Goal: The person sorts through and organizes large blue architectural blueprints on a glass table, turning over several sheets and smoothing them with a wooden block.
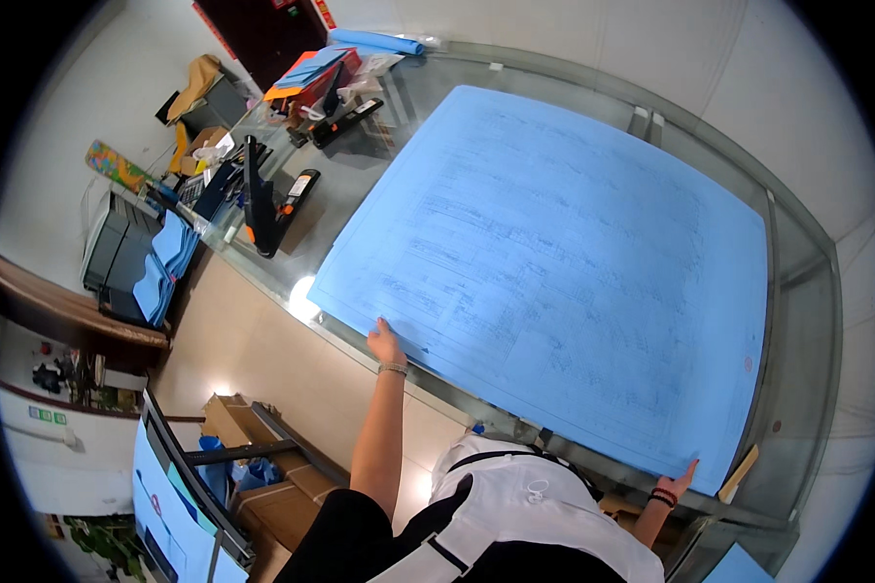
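A large blueprint (554,262), densely covered in fine dark lines, lies spread over a glass-topped table (797,340). At its near left edge my left hand (384,345) grips the border, a digit on top and the other fingers curled in or below the edge. My right hand (676,482) holds the near right corner, also with a digit laid on top; its remaining fingers are mostly hidden under the paper. The sheet looks flat, with a faint step along its lower middle. Whether it is one layer or several I cannot tell.
Two black heavy-duty staplers (274,209) stand on the table's left part. Behind them are a red box (316,92) with blue papers and a blue paper roll (377,41). A printer (122,243) is at far left. Cardboard boxes (282,510) sit on the floor beside a large-format machine (180,496).
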Tool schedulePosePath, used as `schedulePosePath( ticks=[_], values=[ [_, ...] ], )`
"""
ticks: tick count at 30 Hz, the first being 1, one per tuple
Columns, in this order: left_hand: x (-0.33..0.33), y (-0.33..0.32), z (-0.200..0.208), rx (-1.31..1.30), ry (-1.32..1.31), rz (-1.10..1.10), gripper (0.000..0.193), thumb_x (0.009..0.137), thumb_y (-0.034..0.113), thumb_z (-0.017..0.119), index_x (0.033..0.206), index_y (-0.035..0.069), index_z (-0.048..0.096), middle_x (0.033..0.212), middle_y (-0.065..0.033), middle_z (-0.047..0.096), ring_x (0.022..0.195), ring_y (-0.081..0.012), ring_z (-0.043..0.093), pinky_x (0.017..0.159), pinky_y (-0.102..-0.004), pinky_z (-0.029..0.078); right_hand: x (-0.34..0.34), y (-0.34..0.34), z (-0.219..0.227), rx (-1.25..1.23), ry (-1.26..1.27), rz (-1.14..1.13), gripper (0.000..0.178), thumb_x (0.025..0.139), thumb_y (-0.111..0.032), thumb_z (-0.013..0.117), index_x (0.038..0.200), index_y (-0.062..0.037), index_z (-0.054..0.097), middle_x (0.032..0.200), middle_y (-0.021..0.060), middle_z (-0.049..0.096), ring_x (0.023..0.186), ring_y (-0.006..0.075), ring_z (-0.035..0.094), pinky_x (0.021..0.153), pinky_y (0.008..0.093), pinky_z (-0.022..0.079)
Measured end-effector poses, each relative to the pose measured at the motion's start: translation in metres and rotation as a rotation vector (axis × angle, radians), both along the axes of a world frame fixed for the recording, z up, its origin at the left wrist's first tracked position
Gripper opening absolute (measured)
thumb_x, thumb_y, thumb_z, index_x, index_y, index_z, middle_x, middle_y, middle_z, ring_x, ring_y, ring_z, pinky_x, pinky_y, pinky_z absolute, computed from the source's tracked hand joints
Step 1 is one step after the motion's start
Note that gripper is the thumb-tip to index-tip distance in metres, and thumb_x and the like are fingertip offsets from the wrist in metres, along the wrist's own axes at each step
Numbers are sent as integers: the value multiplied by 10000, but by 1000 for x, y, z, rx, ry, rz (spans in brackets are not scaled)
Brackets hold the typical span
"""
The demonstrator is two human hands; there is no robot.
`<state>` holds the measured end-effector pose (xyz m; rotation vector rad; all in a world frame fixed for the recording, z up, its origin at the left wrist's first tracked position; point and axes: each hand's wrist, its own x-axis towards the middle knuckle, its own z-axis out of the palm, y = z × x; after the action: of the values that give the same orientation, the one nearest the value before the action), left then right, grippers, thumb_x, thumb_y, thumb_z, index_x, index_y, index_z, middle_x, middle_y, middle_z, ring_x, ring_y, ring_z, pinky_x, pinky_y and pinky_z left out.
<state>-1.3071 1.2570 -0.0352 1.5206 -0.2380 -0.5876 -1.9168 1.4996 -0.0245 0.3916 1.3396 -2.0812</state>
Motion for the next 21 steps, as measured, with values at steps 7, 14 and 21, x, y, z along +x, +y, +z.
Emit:
schedulePosePath(
  ticks=[7,14,21],
  values=[
    [-7,-1,1,26,63,16,236,861,207,552,773,-2,486,726,-23,515,648,-103,446,567,-271,400,4,-15,12,131,-5,90,513,819,-306,601,1243,-59,449,1270,88,444,1167,274,397,993,434,304],
    [1,3,-7,-17,115,1,239,862,213,549,750,14,478,680,6,474,623,-85,412,553,-260,381,-5,-11,-1,182,18,96,543,793,-299,631,1244,-57,449,1259,93,450,1141,280,409,976,432,321],
    [8,-8,12,-50,154,20,325,844,173,559,1006,-91,460,964,-118,552,836,-171,519,736,-309,438,-16,-4,-11,166,-15,94,550,802,-295,630,1241,-24,440,1263,101,442,1138,281,403,971,446,323]
  ],
)
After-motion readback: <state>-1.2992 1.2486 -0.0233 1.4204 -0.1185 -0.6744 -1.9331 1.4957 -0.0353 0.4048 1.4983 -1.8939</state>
